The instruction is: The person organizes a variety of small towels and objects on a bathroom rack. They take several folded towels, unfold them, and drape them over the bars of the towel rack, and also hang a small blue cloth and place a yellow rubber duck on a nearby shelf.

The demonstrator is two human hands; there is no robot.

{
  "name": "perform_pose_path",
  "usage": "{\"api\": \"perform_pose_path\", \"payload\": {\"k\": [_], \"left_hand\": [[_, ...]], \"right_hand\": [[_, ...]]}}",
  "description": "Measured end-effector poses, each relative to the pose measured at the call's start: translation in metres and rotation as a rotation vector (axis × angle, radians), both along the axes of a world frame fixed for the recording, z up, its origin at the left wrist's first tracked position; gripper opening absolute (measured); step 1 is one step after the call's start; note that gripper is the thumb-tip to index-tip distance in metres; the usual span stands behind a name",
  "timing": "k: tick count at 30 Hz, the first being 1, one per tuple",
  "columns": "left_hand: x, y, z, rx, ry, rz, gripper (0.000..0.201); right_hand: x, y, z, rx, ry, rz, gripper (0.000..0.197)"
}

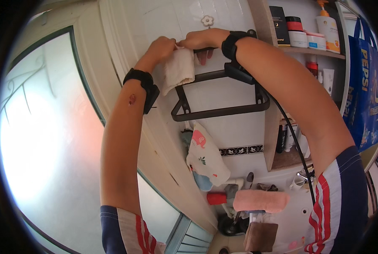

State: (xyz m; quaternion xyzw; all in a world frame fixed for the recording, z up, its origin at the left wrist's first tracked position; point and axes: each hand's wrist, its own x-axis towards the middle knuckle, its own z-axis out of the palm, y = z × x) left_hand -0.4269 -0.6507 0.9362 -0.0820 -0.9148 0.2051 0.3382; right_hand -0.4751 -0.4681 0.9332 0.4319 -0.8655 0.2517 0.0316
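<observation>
The black metal towel rack sits at 1 o'clock from the middle of the view. The cream towel hangs just short of 12 o'clock, by the rack's left end; whether it wraps a bar is hidden. The right hand, at 12 o'clock, and the left hand, at 11 o'clock, seem to pinch its top edge narrowly, nearly touching. Spreading the pinches toward 9 and 3 o'clock should flatten bunching; level tension would keep the edge straight.
</observation>
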Motion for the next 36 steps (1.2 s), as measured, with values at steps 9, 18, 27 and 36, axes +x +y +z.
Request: {"api": "perform_pose_path", "payload": {"k": [9, 18, 27, 36], "left_hand": [[-0.001, -0.008, 0.001, 0.075, -0.077, 0.071, 0.035], [0.057, 0.035, -0.026, 1.119, -0.164, 0.128, 0.051], [0.054, 0.037, -0.04, 1.227, -0.123, -0.184, 0.084], [0.045, 0.027, -0.066, 0.987, 0.055, -0.597, 0.09]], "right_hand": [[0.023, 0.01, 0.001, 0.105, -0.005, -0.142, 0.081], [0.015, 0.019, -0.01, -0.34, 0.591, -0.234, 0.051], [0.033, 0.026, -0.033, -0.187, 0.132, -0.088, 0.036], [0.016, 0.051, -0.056, -0.585, -0.107, 0.253, 0.026]]}}
